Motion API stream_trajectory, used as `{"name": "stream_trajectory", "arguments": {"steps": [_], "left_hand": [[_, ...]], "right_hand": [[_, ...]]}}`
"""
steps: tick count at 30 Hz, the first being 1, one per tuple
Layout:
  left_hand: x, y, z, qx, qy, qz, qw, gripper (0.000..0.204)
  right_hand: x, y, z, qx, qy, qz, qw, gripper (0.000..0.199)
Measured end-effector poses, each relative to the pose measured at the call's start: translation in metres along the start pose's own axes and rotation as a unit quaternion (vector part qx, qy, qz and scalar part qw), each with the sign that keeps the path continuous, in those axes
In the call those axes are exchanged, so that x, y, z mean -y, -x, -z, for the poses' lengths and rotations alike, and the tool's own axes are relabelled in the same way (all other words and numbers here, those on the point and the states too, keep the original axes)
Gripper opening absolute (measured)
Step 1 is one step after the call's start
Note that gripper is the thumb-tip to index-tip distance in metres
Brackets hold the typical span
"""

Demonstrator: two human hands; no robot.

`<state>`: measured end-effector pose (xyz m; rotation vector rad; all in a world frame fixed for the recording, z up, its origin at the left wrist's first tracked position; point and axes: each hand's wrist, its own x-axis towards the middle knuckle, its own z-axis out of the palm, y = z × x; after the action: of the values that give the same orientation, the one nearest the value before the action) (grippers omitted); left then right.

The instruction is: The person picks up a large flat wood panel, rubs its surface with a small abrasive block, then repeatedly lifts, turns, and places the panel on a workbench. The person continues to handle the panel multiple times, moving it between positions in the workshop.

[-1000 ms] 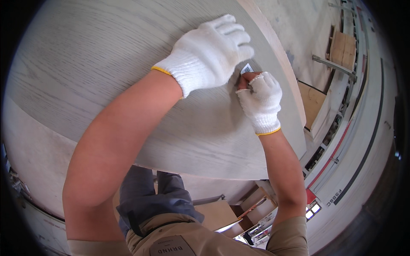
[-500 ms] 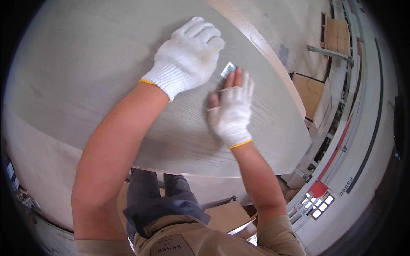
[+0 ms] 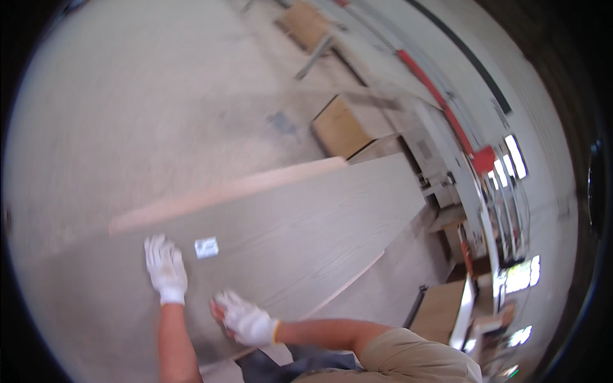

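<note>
Now both gloved hands [image 3: 165,267] [image 3: 248,321] press spread flat on the grey panel [image 3: 306,223], near its front edge.

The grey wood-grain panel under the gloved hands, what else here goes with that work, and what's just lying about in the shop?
In hand:
- grey wood-grain panel, lying flat
- small white label stuck on it
- left hand, gloved, flat on the panel beside the label
- right hand, gloved, on the panel near its front edge

Lying about:
- brown boards on the floor behind
- brown board at right
</note>
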<state>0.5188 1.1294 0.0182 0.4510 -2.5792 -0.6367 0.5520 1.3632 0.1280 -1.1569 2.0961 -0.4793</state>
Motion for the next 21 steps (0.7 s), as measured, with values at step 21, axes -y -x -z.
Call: {"name": "stream_trajectory", "arguments": {"steps": [21], "left_hand": [[-0.249, -0.009, 0.011, 0.173, 0.263, -0.015, 0.949, 0.027]], "right_hand": [[-0.16, 0.355, -0.037, -0.168, -0.211, -0.591, 0.76, 0.049]]}}
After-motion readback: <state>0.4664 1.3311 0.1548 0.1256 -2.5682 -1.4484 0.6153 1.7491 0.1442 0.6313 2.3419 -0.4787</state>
